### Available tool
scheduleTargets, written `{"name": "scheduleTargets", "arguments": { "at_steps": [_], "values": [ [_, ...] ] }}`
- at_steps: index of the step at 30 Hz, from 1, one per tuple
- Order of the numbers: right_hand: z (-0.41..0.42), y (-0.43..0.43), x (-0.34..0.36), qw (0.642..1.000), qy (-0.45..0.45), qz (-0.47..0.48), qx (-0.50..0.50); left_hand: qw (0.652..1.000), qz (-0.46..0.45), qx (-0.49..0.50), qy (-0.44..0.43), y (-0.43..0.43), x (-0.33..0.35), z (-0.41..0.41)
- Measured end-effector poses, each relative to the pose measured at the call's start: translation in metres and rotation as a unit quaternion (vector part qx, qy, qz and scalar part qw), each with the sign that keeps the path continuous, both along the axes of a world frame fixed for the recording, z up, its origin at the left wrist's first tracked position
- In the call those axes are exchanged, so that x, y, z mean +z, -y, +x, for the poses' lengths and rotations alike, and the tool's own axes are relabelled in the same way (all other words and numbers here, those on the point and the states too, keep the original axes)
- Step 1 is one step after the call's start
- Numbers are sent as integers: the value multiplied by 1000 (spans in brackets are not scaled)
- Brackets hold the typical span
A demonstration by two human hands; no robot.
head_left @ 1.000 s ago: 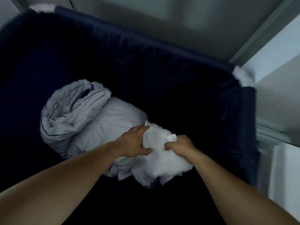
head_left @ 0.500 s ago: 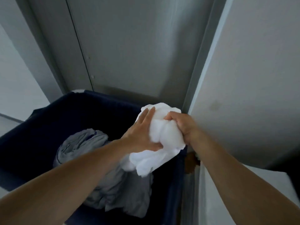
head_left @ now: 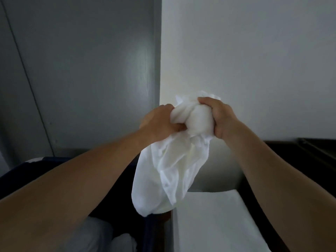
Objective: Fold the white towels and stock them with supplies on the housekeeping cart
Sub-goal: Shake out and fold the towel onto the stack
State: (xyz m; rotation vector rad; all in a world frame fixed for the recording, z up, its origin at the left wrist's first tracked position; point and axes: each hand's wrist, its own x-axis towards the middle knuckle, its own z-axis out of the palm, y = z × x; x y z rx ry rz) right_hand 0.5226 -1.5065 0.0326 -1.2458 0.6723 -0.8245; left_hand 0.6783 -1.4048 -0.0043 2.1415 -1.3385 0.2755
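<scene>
1. Gripping the white towel (head_left: 169,171) by its bunched top, you hold it up where the grey door (head_left: 81,60) meets the white wall (head_left: 254,51). The rest of the cloth hangs free below your fists.
2. Your left hand (head_left: 160,122) has its fingers curled into the wad from the left. Your right hand (head_left: 220,119) wraps over the top, fingers clamped tight on the cloth. The two fists sit just beside each other on the same lump, so nothing is spread out yet.
3. The height likely serves a purpose: the hanging tail clears the rim of the dark blue bin (head_left: 27,171) and the grey linen (head_left: 101,233) lying inside it at lower left.
4. A flat white surface (head_left: 218,224) lies below and to the right, close under the towel's lower end. It looks like the natural place to lay the towel down, though you cannot tell whether it belongs to the cart.
5. Folding has not begun, by this showing. You probably need to let the wad loosen and find two corners first; a crumpled grip like this gives no straight edge.
6. Watch the tail: it could catch on the bin's rim.
</scene>
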Motion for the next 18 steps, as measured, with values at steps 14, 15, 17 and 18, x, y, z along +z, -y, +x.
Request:
{"name": "scheduleTargets", "arguments": {
  "at_steps": [14,15,17,18],
  "values": [
    [-121,123,-54,955,-206,-197,75,991,-98,-86,-9,110,-5,-98],
    [-126,130,-58,947,-212,-220,99,991,-91,-100,3,120,-6,-107],
    [-133,146,-64,942,-189,-241,135,989,-91,-112,36,137,-2,-123],
    [-135,152,-65,943,-171,-243,147,988,-95,-111,52,144,2,-129]
  ]
}}
